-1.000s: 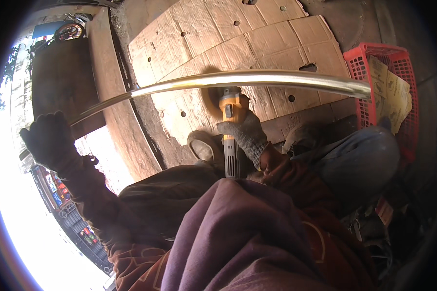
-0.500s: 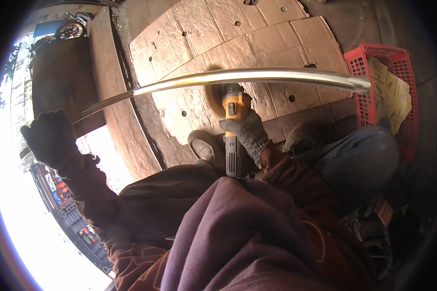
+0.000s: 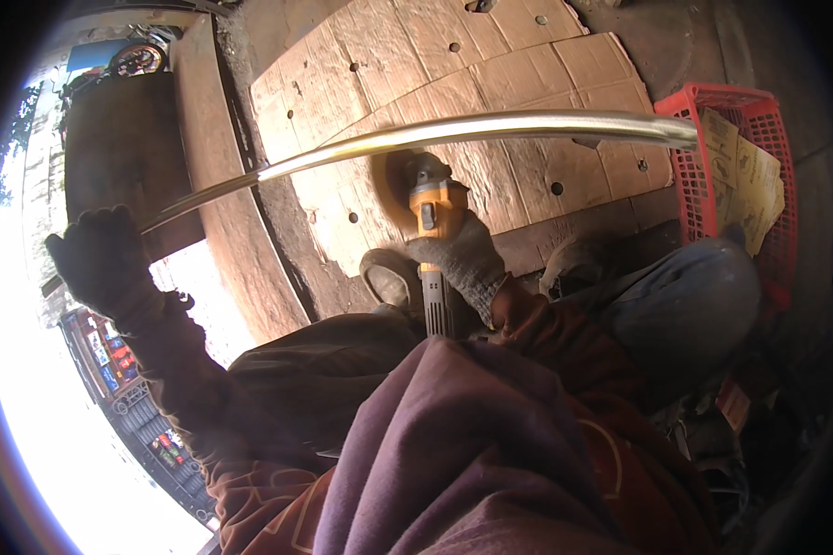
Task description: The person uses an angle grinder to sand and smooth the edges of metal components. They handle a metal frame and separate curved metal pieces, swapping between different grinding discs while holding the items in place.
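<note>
My gloved left hand [image 3: 105, 262] is closed around the left end of a long shiny metal tube [image 3: 491, 128]. The tube runs across in front of me, and its right end reaches the rim of a red plastic crate [image 3: 691, 176]. In my gloved right hand [image 3: 467, 264] is a yellow and grey angle grinder [image 3: 438, 208], held by its body. Its round disc [image 3: 396, 185], blurred, sits just under the tube, left of the grinder's head. Whether the disc touches the metal I cannot tell.
Flattened cardboard sheets [image 3: 528, 79] with holes cover the floor beneath the tube. Brownish-yellow paper packets [image 3: 750, 176] lie in the crate. A long wooden board [image 3: 241, 250] runs along the left, beside a dark panel [image 3: 116, 139]. My shoes [image 3: 389, 277] rest near the cardboard's close edge.
The grinder and my right hand have shifted a little to the left. The tube's middle and right part have risen slightly in the picture, while my left hand has barely moved.
</note>
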{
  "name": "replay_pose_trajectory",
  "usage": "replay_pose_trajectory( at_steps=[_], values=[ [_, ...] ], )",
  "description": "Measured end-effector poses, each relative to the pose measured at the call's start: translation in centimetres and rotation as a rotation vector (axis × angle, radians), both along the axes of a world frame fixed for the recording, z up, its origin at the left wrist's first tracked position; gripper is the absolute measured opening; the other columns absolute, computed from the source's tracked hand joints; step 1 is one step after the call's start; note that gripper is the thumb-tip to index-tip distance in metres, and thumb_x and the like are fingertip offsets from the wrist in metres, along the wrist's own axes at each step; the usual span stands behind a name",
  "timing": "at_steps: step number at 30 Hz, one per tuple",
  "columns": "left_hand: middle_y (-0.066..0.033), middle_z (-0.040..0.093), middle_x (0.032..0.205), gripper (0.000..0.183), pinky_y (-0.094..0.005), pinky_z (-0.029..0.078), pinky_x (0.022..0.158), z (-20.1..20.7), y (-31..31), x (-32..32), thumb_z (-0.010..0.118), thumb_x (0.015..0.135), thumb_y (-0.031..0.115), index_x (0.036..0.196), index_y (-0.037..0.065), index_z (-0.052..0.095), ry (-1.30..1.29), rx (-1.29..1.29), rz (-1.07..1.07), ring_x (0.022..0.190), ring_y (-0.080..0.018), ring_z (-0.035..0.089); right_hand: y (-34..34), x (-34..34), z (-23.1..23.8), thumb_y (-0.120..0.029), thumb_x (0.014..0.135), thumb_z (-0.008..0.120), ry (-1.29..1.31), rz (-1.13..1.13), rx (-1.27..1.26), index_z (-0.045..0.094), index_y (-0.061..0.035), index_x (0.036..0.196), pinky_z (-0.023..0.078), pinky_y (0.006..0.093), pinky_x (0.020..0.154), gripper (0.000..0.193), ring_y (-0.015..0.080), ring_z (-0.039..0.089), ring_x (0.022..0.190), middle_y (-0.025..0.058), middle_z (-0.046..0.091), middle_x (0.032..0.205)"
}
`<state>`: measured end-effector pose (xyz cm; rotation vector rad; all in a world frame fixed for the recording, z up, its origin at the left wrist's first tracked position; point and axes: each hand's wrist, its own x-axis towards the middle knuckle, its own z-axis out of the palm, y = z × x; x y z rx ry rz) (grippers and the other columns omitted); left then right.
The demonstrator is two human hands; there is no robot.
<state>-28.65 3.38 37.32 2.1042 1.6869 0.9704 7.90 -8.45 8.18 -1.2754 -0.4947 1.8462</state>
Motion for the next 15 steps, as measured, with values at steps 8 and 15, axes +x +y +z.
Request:
replay_pose_trajectory(
  at_steps=[8,15],
  values=[
    [-0.0040,0.042,0.083,0.046,-0.0446,0.037,0.092,0.4,0.5,0.3,0.037,0.115,0.037,0.076,0.015,0.048,-0.358,-0.161,-0.194,0.085,-0.0218,0.042,-0.3,-0.5,1.4,-0.022,0.071,0.094,-0.055,0.096,0.098,0.060,0.0029,0.118,0.058,0.0337,0.074,0.063,0.0183,0.068,0.086,0.0093,0.069,0.100],
    [-0.0046,0.049,0.081,0.033,-0.0423,0.040,0.074,0.5,0.5,-0.8,0.043,0.111,0.027,0.082,0.014,0.049,0.763,0.219,0.271,0.074,-0.0227,0.048,-0.4,0.1,0.1,-0.019,0.073,0.092,-0.012,0.063,0.034,0.066,0.0003,0.115,0.058,0.0333,0.075,0.053,0.0165,0.068,0.086,0.0078,0.071,0.100]
  ],
)
